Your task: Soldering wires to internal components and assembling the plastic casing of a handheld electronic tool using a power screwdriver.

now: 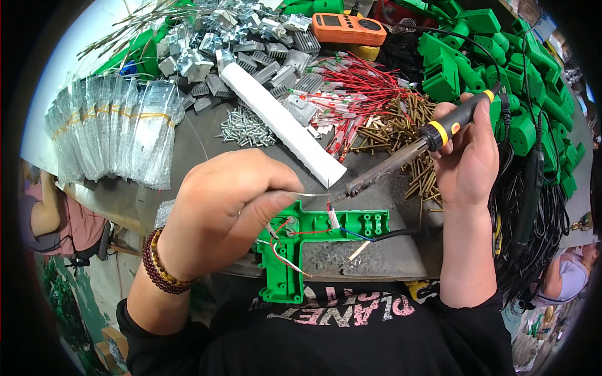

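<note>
My right hand [465, 147] is wrapped round the black and yellow handle of a soldering iron [392, 164], whose tip points down to the left. Pinched in my left hand [235, 207] is a thin silvery solder wire [315, 195]. Its end and the iron's tip come close together at upright wire ends above a green plastic housing [285, 276]; whether they touch I cannot tell. Red, white and blue wires run in the open housing, and a black cable [401, 232] leads off to its right. Part of the housing is hidden behind my left hand.
Behind the housing lie a white strip [282, 122], silver screws [246, 127], brass screws [423, 178] and red-wired parts [357, 78]. Green housings [483, 56] and black cables [511, 250] crowd the right. Clear plastic bags [113, 135] lie left; an orange meter [348, 29] stands at the back.
</note>
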A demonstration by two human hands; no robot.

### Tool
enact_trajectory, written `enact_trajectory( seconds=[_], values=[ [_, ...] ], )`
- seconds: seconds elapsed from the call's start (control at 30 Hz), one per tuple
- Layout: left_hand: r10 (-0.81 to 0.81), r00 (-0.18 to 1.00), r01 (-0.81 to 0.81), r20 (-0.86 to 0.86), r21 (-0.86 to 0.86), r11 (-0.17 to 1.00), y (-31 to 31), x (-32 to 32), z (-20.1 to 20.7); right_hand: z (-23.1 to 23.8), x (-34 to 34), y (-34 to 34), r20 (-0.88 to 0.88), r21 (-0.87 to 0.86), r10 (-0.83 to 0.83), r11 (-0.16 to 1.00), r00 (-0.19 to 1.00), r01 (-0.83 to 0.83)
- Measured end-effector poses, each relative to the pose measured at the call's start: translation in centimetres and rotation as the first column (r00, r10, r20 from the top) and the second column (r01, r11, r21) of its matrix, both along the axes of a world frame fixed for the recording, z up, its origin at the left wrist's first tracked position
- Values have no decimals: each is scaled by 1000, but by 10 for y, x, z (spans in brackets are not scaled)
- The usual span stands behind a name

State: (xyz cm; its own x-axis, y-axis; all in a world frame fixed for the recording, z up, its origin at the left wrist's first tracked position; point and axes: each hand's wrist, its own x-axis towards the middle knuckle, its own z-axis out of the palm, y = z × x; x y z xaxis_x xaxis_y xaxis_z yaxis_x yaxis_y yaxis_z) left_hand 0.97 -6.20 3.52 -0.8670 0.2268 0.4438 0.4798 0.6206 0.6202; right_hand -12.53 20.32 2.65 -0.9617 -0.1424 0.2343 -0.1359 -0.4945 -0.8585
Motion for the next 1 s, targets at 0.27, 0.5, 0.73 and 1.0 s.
enact_trajectory(
  seconds=[0.27, 0.5, 0.73, 1.0],
  values=[
    [23, 999, -24, -37, -39, 999, 4, -7, 1, -2, 2, -3, -19, -26, 12, 1000, 1000, -12],
    [-2, 999, 0, -51, -48, 999, 5, -10, -3, -1, 3, -1, -19, -26, -14, 1000, 1000, 14],
    [-17, 999, 15, -38, -62, 998, 6, -11, -3, -2, 4, 0, -35, -53, 29, 998, 999, -31],
    [26, 996, -32, -89, -72, 997, 5, -6, 0, 0, 6, -1, -42, -64, 10, 998, 999, -13]
  ],
)
